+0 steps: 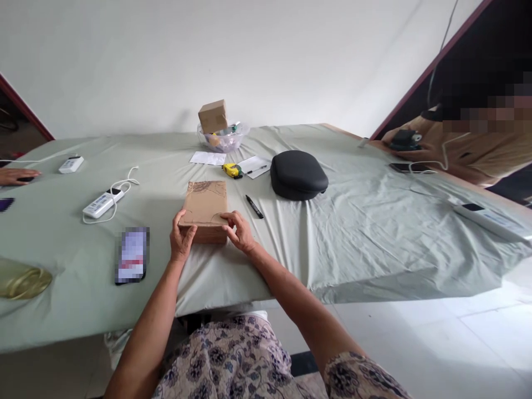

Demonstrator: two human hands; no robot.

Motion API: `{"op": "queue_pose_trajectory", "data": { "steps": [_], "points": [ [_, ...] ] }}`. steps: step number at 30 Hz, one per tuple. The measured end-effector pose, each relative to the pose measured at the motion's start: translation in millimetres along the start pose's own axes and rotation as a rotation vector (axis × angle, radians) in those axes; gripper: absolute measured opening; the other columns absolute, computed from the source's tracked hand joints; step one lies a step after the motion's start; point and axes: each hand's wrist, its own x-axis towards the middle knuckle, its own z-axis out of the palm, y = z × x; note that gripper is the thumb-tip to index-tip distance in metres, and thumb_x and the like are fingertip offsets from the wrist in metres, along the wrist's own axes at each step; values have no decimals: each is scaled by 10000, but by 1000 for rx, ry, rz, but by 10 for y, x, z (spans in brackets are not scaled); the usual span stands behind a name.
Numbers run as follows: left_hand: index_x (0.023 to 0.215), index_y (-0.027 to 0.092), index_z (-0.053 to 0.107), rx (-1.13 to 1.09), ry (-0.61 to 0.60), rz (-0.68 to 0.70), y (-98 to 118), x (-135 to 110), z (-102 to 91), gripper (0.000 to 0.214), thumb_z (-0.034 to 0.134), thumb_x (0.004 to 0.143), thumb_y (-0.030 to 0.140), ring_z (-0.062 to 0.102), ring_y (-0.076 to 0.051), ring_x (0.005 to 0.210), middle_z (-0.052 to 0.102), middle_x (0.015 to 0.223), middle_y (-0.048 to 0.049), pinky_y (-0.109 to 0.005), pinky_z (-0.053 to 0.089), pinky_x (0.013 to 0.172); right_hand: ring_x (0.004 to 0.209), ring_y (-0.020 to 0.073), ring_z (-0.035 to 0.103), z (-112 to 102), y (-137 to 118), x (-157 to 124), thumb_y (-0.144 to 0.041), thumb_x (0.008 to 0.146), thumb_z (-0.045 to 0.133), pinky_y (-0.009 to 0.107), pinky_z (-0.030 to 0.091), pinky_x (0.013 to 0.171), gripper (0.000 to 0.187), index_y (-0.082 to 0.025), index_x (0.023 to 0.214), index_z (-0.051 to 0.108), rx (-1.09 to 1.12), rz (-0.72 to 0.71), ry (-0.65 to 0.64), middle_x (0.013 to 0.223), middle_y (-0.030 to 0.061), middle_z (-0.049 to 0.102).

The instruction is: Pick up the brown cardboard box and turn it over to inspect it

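A brown cardboard box [206,205] lies on the cloth in front of me, with dark pen lines drawn on its top. My left hand [181,237] grips its near left corner, thumb on the front side and fingers along the left edge. At the near right corner, my right hand [239,230] pinches the edge, with a finger on top and the thumb at the front. The box looks closed; its far side is hidden. A black marker [254,206] lies just right of the box.
Behind the box are a yellow tape measure [231,170], papers [208,158] and a plastic basket [226,143] bearing a smaller box [213,116]. A black case [298,174] stands right; a phone [132,255] and power strip [103,203] lie left. Another person [465,144] sits far right.
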Motion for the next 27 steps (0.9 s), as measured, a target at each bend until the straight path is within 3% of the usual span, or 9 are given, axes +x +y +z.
{"op": "queue_pose_trajectory", "data": {
  "steps": [12,18,23,27],
  "points": [
    [1398,198,521,48,-48,14,16,-11,18,818,677,821,757,625,-311,1330,644,1412,-164,-442,477,1148,673,171,525,28,-11,-14,-646,1022,439,337,511,677,493,-228,1166,658,10,-36,75,784,7,541],
    [1381,199,538,48,-59,22,34,-18,29,792,661,834,759,624,-314,1329,652,1395,-160,-448,480,1146,640,161,508,43,57,-38,-594,991,559,332,498,659,423,-227,1180,653,11,-56,88,770,-9,541],
    [1411,199,514,81,-9,47,37,-63,66,791,639,860,752,608,-319,1353,635,1419,-176,-470,467,1169,624,162,519,31,62,-13,-570,991,581,331,500,638,391,-228,1167,655,-28,-69,86,744,-16,538],
    [1520,199,433,163,63,67,22,-98,120,747,542,962,683,530,-304,1448,548,1531,-200,-475,418,1223,633,156,544,17,0,-16,-522,1002,589,323,533,652,383,-229,1242,640,-25,-115,50,764,-8,564]
  ]
}}
